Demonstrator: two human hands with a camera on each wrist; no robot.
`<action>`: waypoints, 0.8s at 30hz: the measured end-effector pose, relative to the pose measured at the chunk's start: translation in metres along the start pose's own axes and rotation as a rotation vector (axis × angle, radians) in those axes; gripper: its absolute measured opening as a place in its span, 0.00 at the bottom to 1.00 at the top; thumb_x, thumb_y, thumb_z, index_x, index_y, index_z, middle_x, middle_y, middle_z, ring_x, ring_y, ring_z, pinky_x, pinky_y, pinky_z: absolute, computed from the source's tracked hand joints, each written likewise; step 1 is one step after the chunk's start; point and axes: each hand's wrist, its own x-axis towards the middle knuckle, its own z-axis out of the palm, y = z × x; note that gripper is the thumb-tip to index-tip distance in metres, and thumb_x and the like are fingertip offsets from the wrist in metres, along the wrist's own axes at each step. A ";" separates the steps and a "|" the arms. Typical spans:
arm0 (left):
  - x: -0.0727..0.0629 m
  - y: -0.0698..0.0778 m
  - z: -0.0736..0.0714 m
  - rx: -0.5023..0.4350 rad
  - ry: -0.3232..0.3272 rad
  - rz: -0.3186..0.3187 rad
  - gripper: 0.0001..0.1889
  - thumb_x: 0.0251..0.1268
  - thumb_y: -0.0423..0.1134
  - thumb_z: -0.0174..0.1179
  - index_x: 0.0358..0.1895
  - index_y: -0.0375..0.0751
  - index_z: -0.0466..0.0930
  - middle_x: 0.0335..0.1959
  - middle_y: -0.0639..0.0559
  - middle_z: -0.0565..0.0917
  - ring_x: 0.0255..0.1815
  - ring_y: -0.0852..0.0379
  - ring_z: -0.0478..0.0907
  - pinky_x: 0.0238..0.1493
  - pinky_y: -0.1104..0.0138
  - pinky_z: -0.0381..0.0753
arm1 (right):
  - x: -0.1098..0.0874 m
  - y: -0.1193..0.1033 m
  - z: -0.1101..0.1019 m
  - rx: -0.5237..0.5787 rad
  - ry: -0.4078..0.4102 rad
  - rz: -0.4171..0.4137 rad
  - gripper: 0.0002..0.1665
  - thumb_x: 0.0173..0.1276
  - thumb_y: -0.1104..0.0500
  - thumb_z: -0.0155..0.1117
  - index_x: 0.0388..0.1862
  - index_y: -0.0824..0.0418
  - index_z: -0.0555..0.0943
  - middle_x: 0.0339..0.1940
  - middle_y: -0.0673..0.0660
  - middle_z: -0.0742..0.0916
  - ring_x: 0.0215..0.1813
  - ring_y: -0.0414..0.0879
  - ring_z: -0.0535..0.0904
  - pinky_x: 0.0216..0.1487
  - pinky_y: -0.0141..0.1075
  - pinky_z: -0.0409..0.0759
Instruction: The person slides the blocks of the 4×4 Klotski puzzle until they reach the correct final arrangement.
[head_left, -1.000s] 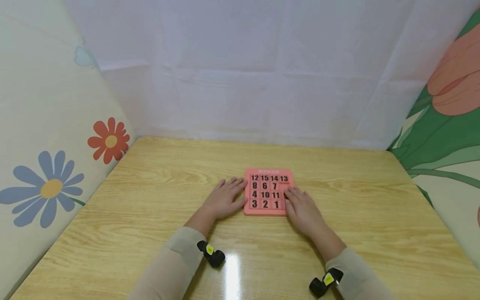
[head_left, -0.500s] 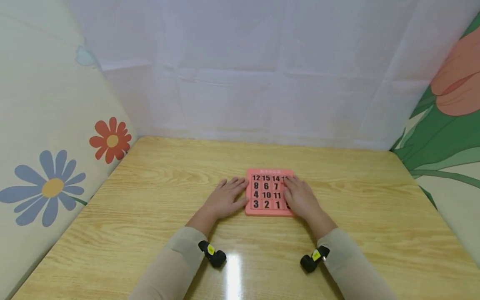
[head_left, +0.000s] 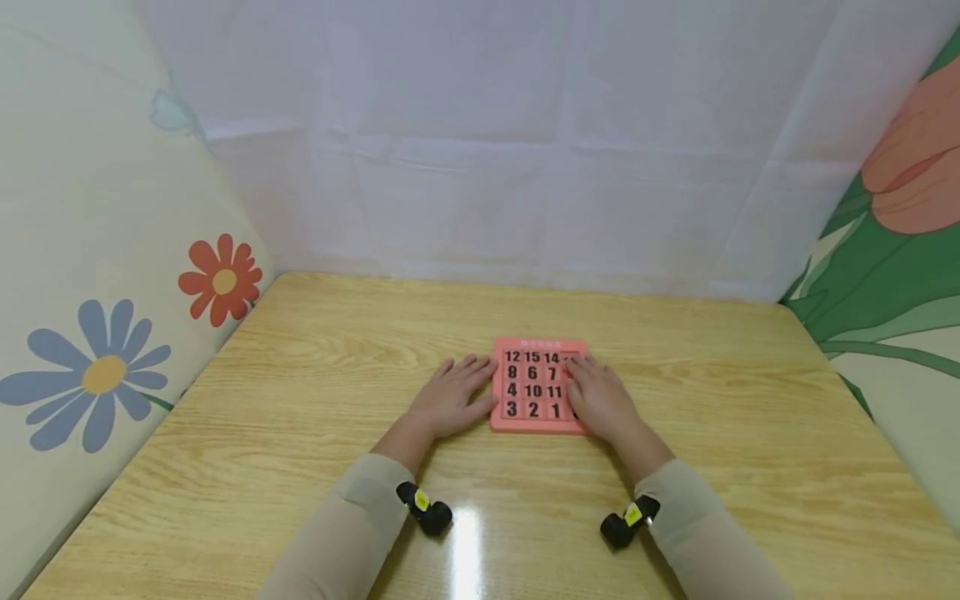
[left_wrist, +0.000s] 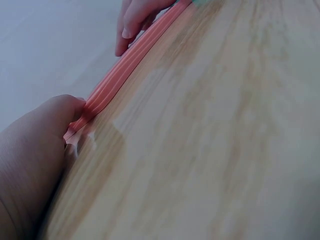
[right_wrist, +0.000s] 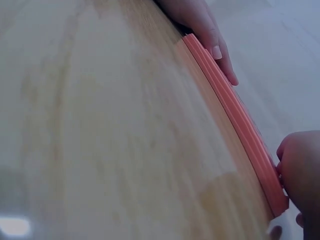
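Observation:
A pink sliding number puzzle (head_left: 532,425) lies flat on the table, its black-numbered tiles facing up. At its left edge rests my left hand (head_left: 448,400), fingers extended and thumb against the frame. My right hand (head_left: 603,400) lies over the right-hand column, fingertips on the tile at the top right. That hand hides most of the column's numbers. Low from the side, the left wrist view shows the puzzle's ridged pink edge (left_wrist: 125,62) with my left thumb (left_wrist: 62,112) at its near corner. My right thumb (right_wrist: 300,155) shows beside the puzzle's edge in the right wrist view.
The wood-grain table (head_left: 300,350) stretches around the puzzle on all sides. Behind it hangs a white cloth (head_left: 480,200). Flower-printed panels stand at the left (head_left: 75,208) and right (head_left: 907,333). Each sleeve cuff carries a small black camera, one on the left (head_left: 431,512), one on the right (head_left: 622,525).
My right hand has moved up the right column from the lower tiles to the top-right tile, covering it, and has then nearly stayed there. The left hand keeps its place at the edge.

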 end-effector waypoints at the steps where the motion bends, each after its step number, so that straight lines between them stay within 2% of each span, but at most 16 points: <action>1: 0.000 0.000 0.000 0.002 -0.003 -0.002 0.35 0.74 0.59 0.43 0.78 0.46 0.54 0.79 0.49 0.56 0.81 0.46 0.48 0.81 0.48 0.42 | -0.001 0.000 0.001 -0.002 0.001 0.000 0.30 0.79 0.51 0.39 0.74 0.64 0.64 0.78 0.61 0.65 0.80 0.59 0.53 0.81 0.55 0.48; 10: -0.001 0.000 0.000 0.001 -0.005 -0.013 0.35 0.74 0.59 0.43 0.78 0.46 0.53 0.79 0.49 0.56 0.81 0.47 0.48 0.81 0.49 0.41 | -0.010 0.000 0.004 0.006 0.016 -0.019 0.30 0.79 0.51 0.40 0.74 0.64 0.65 0.77 0.62 0.67 0.80 0.59 0.55 0.80 0.55 0.49; 24: 0.000 -0.001 0.000 0.008 -0.014 -0.018 0.35 0.74 0.60 0.41 0.78 0.48 0.52 0.80 0.51 0.55 0.82 0.48 0.47 0.82 0.50 0.40 | -0.020 -0.001 0.004 0.024 0.006 0.002 0.30 0.79 0.51 0.40 0.73 0.63 0.66 0.77 0.61 0.66 0.80 0.58 0.55 0.81 0.55 0.49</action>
